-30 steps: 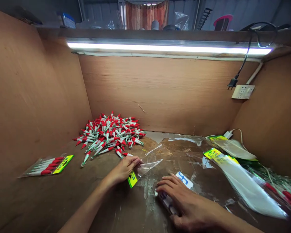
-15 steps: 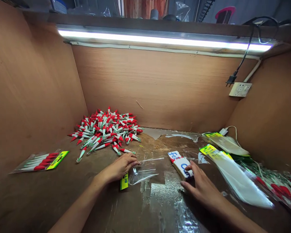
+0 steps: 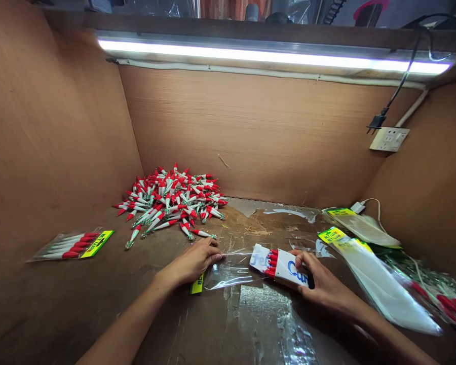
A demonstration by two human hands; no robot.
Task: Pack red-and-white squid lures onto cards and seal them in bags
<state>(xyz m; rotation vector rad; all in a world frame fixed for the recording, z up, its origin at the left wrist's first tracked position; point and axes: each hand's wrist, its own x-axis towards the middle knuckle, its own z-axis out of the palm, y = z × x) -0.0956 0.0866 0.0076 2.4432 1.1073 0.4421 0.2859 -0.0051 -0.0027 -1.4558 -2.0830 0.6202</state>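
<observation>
- Left hand [image 3: 197, 261]: grip narrow, fingers together on the upper edge of the clear bag [image 3: 230, 279], close to its yellow header [image 3: 197, 286], which is partly hidden below the hand.
- Bag: flat on the worktop [image 3: 152, 329], header to the left, far end to the right.
- Right hand [image 3: 317, 276]: grip holding the white box [image 3: 291, 264] by its right end, thumb on the top face.
- Box: right of the bag, marked in blue; red tips [image 3: 272, 263] show at its left end, beside a white flap [image 3: 259, 257]. The flap is at the bag's right end; whether inside or over it cannot be told.
- Lures [image 3: 171, 197]: red and white, heaped loose beyond the left hand, against the rear of the worktop.
- Filled pack [image 3: 74, 246]: flat at far left, yellow header to the right.
- Bag stack [image 3: 391, 291]: right of the right hand, yellow headers at the far end.
</observation>
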